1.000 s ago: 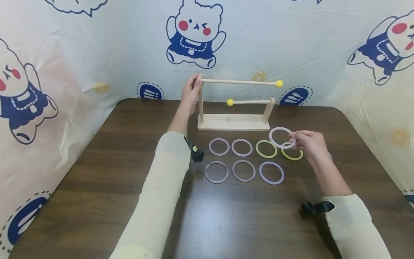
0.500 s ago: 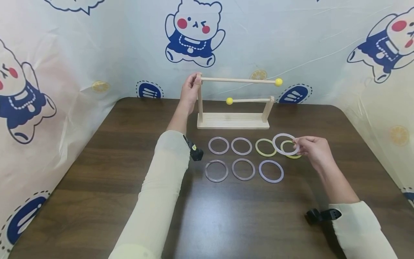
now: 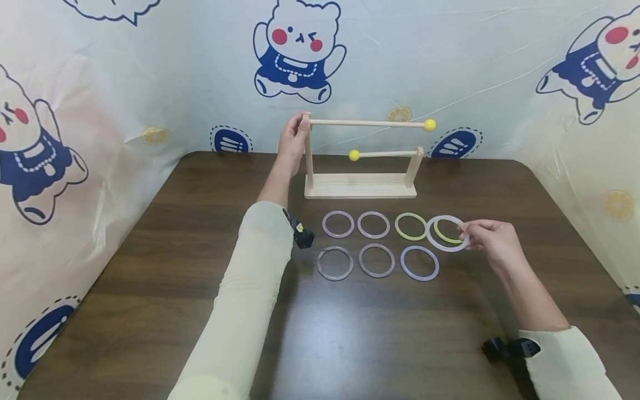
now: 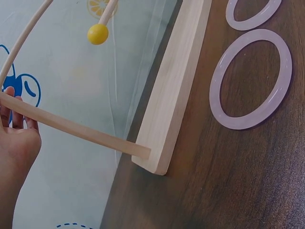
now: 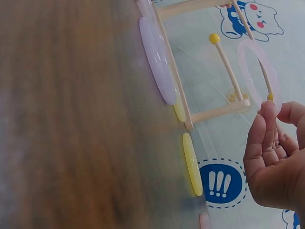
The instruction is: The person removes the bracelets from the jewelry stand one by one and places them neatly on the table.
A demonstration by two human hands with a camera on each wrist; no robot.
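Note:
At the back of the table stands a wooden rack (image 3: 360, 186) with two horizontal rods, each tipped with a yellow ball. My left hand (image 3: 294, 139) grips the top of its tall left post (image 4: 76, 128). My right hand (image 3: 495, 241) pinches a pale lilac ring (image 3: 435, 242) by its right edge, between thumb and fingers. In the right wrist view that lilac ring (image 5: 245, 62) is held up off the table. It overlaps a yellow-green ring (image 3: 446, 235) in the head view. Neither rod carries a ring.
Two rows of rings lie in front of the rack: several lilac ones (image 3: 376, 261), a bluish-purple ring (image 3: 419, 264) and another yellow-green ring (image 3: 411, 226). The brown table (image 3: 210, 266) meets a cartoon-printed curtain (image 3: 200, 72) at the back and sides.
My right hand has moved right and toward me with the lilac ring, which has passed from the rack's right end to over the right yellow-green ring. My left hand stays on the post.

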